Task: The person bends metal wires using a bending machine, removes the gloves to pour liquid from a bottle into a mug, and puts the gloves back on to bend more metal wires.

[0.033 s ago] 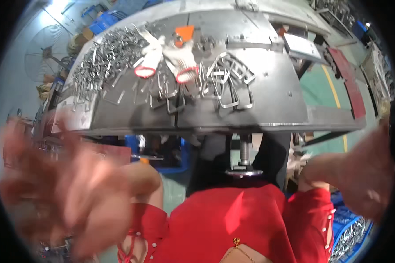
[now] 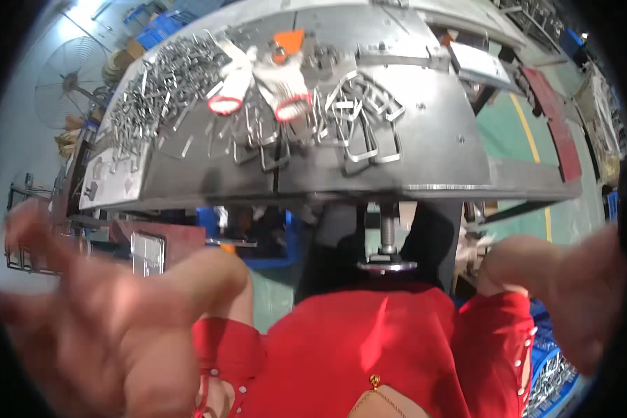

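My left hand [image 2: 97, 327] is raised close to the camera at the lower left, blurred, with its fingers spread and nothing in it. At the right edge my right hand [image 2: 571, 292] is also lifted and blurred, and I see nothing held in it. Both hands are below the front edge of a grey metal workbench [image 2: 439, 146] and touch nothing on it. On the bench lie two white gloves with red cuffs [image 2: 285, 87], a heap of small metal clips [image 2: 160, 83] at the left, and several rectangular wire buckles [image 2: 362, 125] in the middle.
A threaded post with a round foot [image 2: 386, 244] hangs under the bench just above my red top [image 2: 369, 348]. A standing fan [image 2: 66, 80] is at the far left. Blue crates [image 2: 272, 237] sit under the bench, and green floor with a yellow line [image 2: 529, 132] lies to the right.
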`<state>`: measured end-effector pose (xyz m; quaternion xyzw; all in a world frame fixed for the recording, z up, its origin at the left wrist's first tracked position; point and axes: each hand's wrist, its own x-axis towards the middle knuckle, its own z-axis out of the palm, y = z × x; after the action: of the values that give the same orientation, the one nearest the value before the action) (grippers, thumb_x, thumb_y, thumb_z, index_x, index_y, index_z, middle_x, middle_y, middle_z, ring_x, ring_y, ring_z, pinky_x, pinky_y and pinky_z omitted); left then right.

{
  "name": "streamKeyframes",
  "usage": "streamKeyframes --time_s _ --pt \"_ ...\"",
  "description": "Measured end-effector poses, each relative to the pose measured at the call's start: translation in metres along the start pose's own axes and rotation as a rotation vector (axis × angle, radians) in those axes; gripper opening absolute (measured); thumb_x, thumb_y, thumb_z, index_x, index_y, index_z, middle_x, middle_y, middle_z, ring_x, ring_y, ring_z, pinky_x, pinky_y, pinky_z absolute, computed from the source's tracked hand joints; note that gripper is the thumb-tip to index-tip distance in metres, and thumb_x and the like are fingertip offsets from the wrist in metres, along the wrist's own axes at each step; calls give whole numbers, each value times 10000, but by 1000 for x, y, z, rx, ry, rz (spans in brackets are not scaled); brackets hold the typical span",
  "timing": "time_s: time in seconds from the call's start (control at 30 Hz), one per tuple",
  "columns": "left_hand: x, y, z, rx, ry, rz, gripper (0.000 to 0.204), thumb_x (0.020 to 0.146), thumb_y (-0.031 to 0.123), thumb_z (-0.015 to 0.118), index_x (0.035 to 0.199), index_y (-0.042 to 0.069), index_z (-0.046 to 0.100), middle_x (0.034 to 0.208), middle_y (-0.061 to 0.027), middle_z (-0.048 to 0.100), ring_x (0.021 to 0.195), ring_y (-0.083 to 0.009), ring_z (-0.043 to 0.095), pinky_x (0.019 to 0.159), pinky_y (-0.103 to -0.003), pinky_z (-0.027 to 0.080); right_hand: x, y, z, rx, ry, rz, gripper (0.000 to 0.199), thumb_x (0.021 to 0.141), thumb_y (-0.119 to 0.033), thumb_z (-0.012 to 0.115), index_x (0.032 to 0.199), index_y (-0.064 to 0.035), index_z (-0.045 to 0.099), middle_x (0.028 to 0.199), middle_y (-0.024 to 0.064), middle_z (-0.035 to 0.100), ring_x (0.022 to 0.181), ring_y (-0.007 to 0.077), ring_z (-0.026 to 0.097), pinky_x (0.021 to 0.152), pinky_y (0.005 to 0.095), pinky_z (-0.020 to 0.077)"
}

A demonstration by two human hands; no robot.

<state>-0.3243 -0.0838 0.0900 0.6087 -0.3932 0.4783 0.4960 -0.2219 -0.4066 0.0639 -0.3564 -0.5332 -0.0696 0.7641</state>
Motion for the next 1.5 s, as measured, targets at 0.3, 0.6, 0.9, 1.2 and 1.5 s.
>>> streamKeyframes --time_s 0.3,0.6,0.9,1.2,1.5 --pt "26 55 5 159 9 231 924 919 664 523 1567 74 229 1586 -217 302 1438 -439 318 1132 -589 320 -10 -13 22 103 -257 45 1088 886 -773 462 1564 30 181 1610 257 209 1493 386 231 1178 546 241" --pt "44 60 -19 229 77 284 898 916 644 534 1551 75 253 1580 -216 311 1432 -431 323 1129 -601 308 -28 -1 20 130 -228 206 1113 881 -786 448 1553 61 185 1590 267 244 1480 377 264 1171 514 258" --pt "37 65 -32 254 77 270 872 913 625 545 1536 77 277 1574 -216 319 1426 -423 328 1126 -613 296 -44 24 67 403 -372 344 1138 876 -799 434 1541 92 189 1571 276 279 1467 368 298 1164 483 276" --pt "57 75 -25 228 67 276 846 910 605 556 1520 78 300 1567 -215 327 1420 -416 332 1123 -625 285 -40 30 112 829 -474 429 1166 872 -812 419 1529 123 192 1551 286 313 1454 359 332 1157 451 293" --pt "38 87 -34 253 -35 102 820 907 585 568 1505 79 324 1561 -215 335 1414 -408 337 1120 -637 273 12 19 139 1469 -766 707 1183 872 -819 404 1516 152 203 1535 301 343 1445 354 358 1156 421 303"
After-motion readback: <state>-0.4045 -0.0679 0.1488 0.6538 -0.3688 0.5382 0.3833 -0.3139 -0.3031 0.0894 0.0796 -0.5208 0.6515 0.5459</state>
